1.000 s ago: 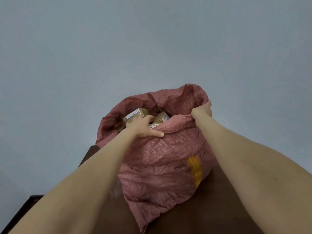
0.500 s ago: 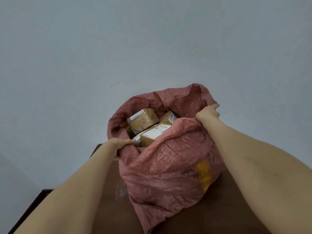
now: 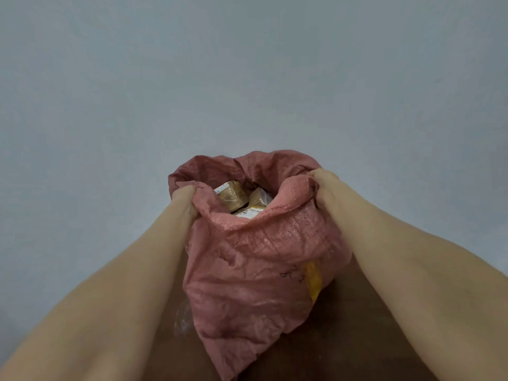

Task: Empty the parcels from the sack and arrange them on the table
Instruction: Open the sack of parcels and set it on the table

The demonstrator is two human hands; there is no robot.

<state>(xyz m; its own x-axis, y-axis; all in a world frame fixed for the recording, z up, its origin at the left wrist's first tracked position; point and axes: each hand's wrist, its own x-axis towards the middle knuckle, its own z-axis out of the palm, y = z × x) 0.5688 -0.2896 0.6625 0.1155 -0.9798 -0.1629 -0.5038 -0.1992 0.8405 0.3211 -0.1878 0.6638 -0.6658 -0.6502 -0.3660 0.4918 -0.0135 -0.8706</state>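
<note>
The left hand (image 3: 183, 194) gripped the left side of the rim of the pink woven sack (image 3: 255, 270), its fingers curled into the bunched fabric. The sack stood upright on the dark brown table (image 3: 343, 339), whose edges were hidden by the forearms. Its mouth gaped between the two hands. Inside the mouth lay brown parcels, touching one another: a taped box (image 3: 232, 194) to the left, a tilted box (image 3: 259, 198) just to its right, and a labelled parcel (image 3: 248, 213) against the near rim. Dark scribbles and a yellow patch (image 3: 313, 281) marked the sack's right flank. The right hand (image 3: 324, 188) clutched the right side of the rim, fingers closed on the fabric. The hands were held well apart, before a plain grey wall (image 3: 247, 78).
</note>
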